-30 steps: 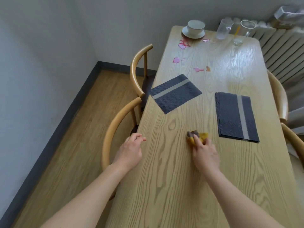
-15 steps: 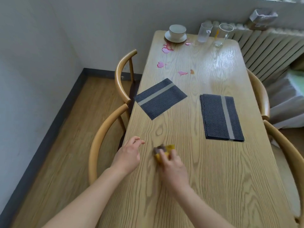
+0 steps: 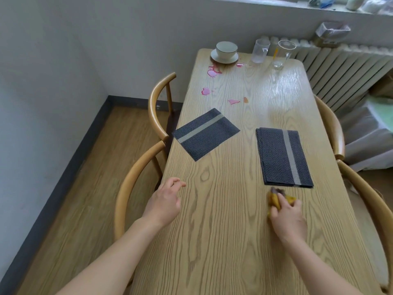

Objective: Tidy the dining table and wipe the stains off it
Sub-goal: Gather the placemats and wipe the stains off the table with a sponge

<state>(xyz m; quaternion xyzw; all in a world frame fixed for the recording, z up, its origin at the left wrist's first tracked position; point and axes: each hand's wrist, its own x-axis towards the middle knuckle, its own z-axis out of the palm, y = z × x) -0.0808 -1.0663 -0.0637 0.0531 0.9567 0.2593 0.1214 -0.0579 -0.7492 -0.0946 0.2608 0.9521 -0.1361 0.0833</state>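
My right hand [image 3: 287, 218] presses a crumpled yellow and dark cloth [image 3: 276, 199] onto the wooden dining table [image 3: 223, 241], just below a dark placemat [image 3: 282, 156]. My left hand [image 3: 164, 201] rests at the table's left edge with its fingers loosely apart and nothing in it. A second dark placemat [image 3: 205, 134] lies skewed at the left. Pink stains [image 3: 212, 72] and a small orange spot [image 3: 245, 99] mark the far half. A white cup on a saucer [image 3: 225, 51] and two glasses [image 3: 259, 51] [image 3: 284, 53] stand at the far end.
Two wooden chairs [image 3: 136, 177] stand along the left side, and two more [image 3: 331, 126] along the right. A white radiator [image 3: 344, 67] runs behind the far right corner. A grey wall closes the left side beyond a strip of wooden floor [image 3: 85, 177].
My right hand has slid the cloth across the table, first left, then right to below the right placemat. My left hand stayed at the left edge.
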